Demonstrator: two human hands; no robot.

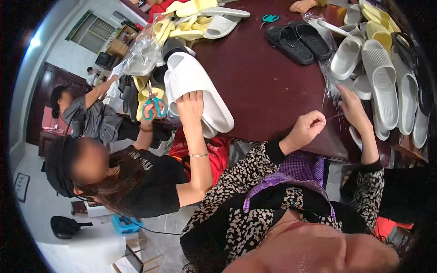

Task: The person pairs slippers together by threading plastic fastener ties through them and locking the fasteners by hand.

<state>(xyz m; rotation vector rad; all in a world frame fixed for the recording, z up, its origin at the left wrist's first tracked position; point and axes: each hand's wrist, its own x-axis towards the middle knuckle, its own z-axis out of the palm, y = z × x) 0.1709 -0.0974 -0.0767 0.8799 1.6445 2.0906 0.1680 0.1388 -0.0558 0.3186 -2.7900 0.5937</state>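
My left hand (306,131) is over the table's near edge, its fingers curled into a pinch. Whatever it pinches is too small to make out; a faint thin line seems to run from it toward my right hand. With fingers stretched and mostly together, my right hand (354,113) is beside a bunch of thin clear strands (332,91) at the edge of the slipper pile. Just right of it lie light grey slippers, among them a large ribbed slipper (381,86) and a smaller slipper (347,57). A pair of black slippers (298,43) rests farther off on the dark red table (259,86).
At my left a co-worker holds teal-handled scissors (154,107) and touches a pair of white slippers (195,86). Yellow slippers (189,29) and clear plastic bags (141,59) crowd the far left. More teal scissors (270,18) lie near another person's hand (302,6).
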